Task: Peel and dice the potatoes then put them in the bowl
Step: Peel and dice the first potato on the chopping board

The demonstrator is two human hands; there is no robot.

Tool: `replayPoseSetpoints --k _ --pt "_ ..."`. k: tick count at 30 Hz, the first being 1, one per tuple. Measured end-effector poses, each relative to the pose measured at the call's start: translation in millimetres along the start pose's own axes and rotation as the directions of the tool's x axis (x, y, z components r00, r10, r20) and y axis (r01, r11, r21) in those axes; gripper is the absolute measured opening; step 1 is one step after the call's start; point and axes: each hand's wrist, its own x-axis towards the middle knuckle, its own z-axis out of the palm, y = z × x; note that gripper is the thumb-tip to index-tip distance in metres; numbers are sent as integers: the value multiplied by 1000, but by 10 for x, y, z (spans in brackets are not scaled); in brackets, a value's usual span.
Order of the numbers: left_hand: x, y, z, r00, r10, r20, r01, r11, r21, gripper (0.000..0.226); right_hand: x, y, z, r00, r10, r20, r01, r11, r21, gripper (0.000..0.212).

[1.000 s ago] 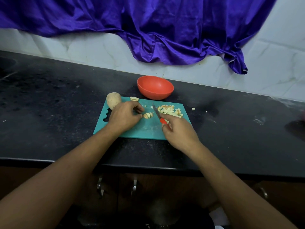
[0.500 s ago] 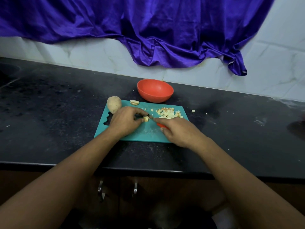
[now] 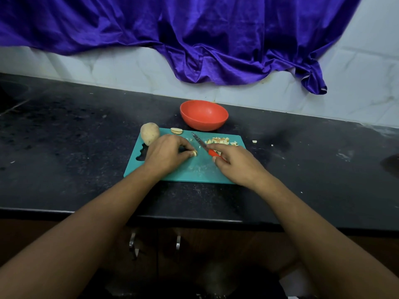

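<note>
A big purple cloth (image 3: 194, 39) hangs on the wall behind a long black counter (image 3: 64, 147). A blue-green cutting board (image 3: 194, 173) lies flat on the counter, right in front of the person, so both hands can reach it with ease. A red bowl (image 3: 204, 114) sits just behind the board, close by, I think so the cut bits can go in fast. I see no potato in it yet.

The left hand (image 3: 166, 154) is curled and pinches a small potato piece (image 3: 194, 153) down on the board. It likely does this to stop the piece from sliding. The right hand (image 3: 237, 162) is closed around the red handle of a knife (image 3: 201, 144). The blade points away from the person and to the left, just beside the small piece. I cannot tell if the blade touches the board.

A whole potato (image 3: 149, 133) with its skin on waits at the far left corner of the board, out of the way. A pile of diced potato (image 3: 220, 140) lies at the far right of the board, pushed aside to leave room for cutting. One slice (image 3: 176, 131) rests at the back edge. A few crumbs (image 3: 254, 141) lie on the counter, right of the board.
</note>
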Motion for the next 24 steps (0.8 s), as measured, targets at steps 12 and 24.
replayPoseSetpoints --k 12,24 --pt "-6 113 54 996 4 -85 8 989 147 13 -17 -150 130 994 105 -8 -105 992 72 44" --pt "-14 43 15 999 -15 -50 17 998 59 17 -28 -218 141 999 -12 41 19 985 -169 47"
